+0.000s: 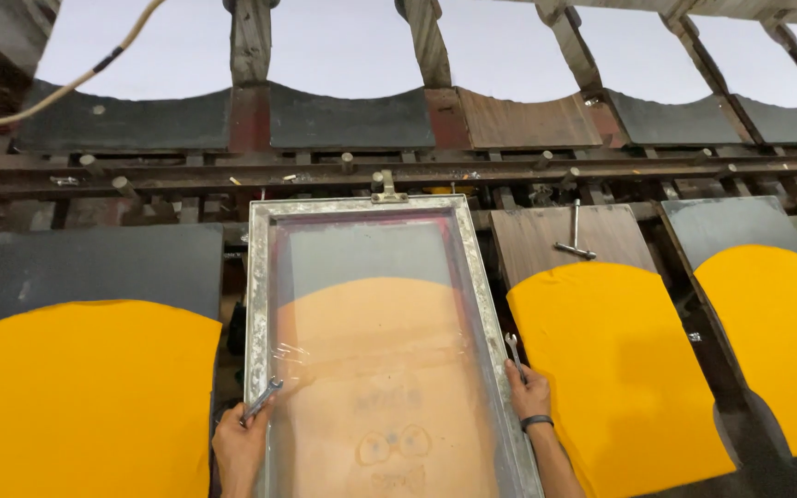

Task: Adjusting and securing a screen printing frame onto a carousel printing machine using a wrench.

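A metal-framed printing screen point(255, 304) lies lengthwise over a yellow cloth on the middle board, with a faint design showing through its mesh. My left hand point(237, 447) rests against the frame's left rail and holds a small spanner point(263, 399) that lies on the rail. My right hand point(529, 392) sits at the right rail, gripping another spanner point(514, 350) that points up along the frame. A dark band circles my right wrist.
Yellow cloth pieces cover the boards to the left point(85, 397), right point(615, 369) and far right point(781, 332). A T-shaped metal tool point(575, 242) lies on the wooden board behind the right cloth. Metal rails with pegs point(343, 171) and a further row of boards run across the back.
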